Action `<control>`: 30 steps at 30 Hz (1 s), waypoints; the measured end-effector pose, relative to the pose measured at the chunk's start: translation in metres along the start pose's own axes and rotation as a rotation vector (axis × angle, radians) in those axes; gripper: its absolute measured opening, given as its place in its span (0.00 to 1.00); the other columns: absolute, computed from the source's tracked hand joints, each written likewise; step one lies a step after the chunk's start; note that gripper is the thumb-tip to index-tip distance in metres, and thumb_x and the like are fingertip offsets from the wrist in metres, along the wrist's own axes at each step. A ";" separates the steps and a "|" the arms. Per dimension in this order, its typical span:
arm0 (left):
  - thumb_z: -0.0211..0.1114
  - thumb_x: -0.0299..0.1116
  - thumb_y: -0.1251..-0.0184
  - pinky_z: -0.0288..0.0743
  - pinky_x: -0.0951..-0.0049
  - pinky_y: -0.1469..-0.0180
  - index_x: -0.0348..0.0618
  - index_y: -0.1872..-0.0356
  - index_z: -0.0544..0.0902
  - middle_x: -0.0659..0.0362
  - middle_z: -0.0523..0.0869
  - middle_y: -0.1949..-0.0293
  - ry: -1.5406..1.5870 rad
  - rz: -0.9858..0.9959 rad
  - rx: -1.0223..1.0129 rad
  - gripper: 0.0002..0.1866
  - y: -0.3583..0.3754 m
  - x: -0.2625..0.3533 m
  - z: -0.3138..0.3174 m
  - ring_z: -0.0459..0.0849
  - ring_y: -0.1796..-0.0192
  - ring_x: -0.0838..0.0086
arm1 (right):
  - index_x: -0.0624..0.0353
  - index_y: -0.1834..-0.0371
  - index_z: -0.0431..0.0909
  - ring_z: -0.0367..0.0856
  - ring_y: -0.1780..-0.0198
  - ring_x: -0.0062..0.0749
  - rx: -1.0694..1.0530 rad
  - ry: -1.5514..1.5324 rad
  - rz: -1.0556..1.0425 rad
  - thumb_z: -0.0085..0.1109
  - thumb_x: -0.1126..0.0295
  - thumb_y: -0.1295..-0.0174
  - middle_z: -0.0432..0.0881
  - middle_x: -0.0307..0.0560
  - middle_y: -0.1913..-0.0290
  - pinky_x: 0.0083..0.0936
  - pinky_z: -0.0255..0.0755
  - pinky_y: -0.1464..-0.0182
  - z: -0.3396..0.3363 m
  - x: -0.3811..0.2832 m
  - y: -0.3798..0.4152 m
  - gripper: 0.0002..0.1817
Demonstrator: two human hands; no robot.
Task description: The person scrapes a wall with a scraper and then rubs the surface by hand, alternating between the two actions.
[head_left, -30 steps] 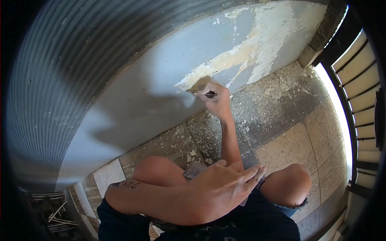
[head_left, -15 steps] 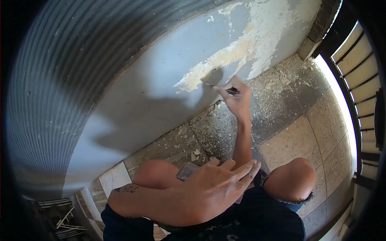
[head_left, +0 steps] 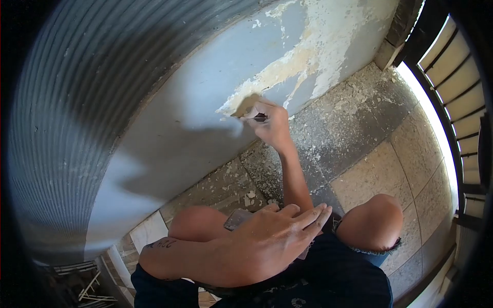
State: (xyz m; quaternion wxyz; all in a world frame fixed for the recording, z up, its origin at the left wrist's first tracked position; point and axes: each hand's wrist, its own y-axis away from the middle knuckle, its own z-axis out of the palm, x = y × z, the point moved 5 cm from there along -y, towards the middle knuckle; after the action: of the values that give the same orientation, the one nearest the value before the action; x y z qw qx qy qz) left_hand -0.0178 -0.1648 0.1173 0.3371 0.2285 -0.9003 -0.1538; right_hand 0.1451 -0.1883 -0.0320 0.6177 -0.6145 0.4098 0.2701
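My right hand [head_left: 271, 122] is closed around a thin scraper [head_left: 239, 117], most of it hidden by the fingers. Its tip meets the lower left end of a peeled patch [head_left: 280, 72] on the blue-grey painted wall [head_left: 205, 92]. My left hand [head_left: 275, 233] lies across my lap, palm down, with fingers stretched out over the right forearm. Beneath it, a flat greyish rectangular piece [head_left: 237, 219] juts out near my knee; whether the palm holds it cannot be made out.
Paint flakes [head_left: 328, 128] are strewn over the tiled floor [head_left: 372, 172] along the wall's foot. Corrugated sheet [head_left: 92, 102] covers the wall on the left. A dark barred gate [head_left: 452, 97] stands on the right. Thin sticks [head_left: 90, 287] lie at the lower left.
My right hand has moved left and slightly down along the wall, bringing the scraper to the patch's lower left end. My left hand has stayed nearly still.
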 end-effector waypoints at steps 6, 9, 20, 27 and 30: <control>0.63 0.28 0.39 0.75 0.63 0.44 0.27 0.31 0.59 0.46 0.67 0.33 0.054 -0.044 -0.007 0.36 0.006 -0.003 -0.003 0.78 0.43 0.60 | 0.62 0.76 0.79 0.78 0.74 0.23 0.012 -0.023 0.090 0.72 0.79 0.54 0.80 0.45 0.71 0.21 0.70 0.72 -0.009 0.008 0.003 0.08; 0.63 0.30 0.38 0.75 0.63 0.44 0.28 0.31 0.60 0.46 0.69 0.34 0.019 0.027 0.004 0.36 0.001 0.002 -0.004 0.78 0.43 0.60 | 0.58 0.75 0.80 0.80 0.73 0.24 -0.072 0.128 -0.025 0.70 0.78 0.55 0.83 0.41 0.69 0.23 0.72 0.72 0.015 0.002 0.006 0.07; 0.63 0.29 0.39 0.76 0.63 0.46 0.30 0.31 0.60 0.49 0.71 0.35 0.018 0.004 0.049 0.36 0.002 0.002 -0.004 0.79 0.46 0.62 | 0.61 0.75 0.81 0.81 0.70 0.20 -0.015 0.024 0.044 0.71 0.79 0.55 0.85 0.44 0.65 0.20 0.73 0.69 0.001 0.004 0.003 0.07; 0.64 0.29 0.40 0.76 0.64 0.46 0.29 0.30 0.58 0.47 0.71 0.36 0.062 -0.033 0.016 0.38 0.003 0.001 -0.003 0.79 0.45 0.63 | 0.62 0.75 0.80 0.80 0.71 0.22 0.027 -0.101 0.146 0.72 0.78 0.55 0.84 0.44 0.67 0.22 0.73 0.68 -0.002 0.012 0.001 0.08; 0.64 0.30 0.40 0.76 0.65 0.46 0.28 0.30 0.58 0.46 0.71 0.35 0.000 -0.003 -0.025 0.38 -0.002 0.004 -0.005 0.79 0.44 0.63 | 0.61 0.77 0.80 0.78 0.72 0.20 -0.019 -0.009 0.088 0.72 0.78 0.55 0.83 0.43 0.69 0.21 0.72 0.69 -0.003 -0.002 -0.001 0.08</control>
State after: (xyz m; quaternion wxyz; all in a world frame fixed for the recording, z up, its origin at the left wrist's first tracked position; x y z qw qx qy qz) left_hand -0.0160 -0.1690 0.1220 0.3397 0.2254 -0.8980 -0.1654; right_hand 0.1442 -0.1910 -0.0302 0.6011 -0.6005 0.4310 0.3038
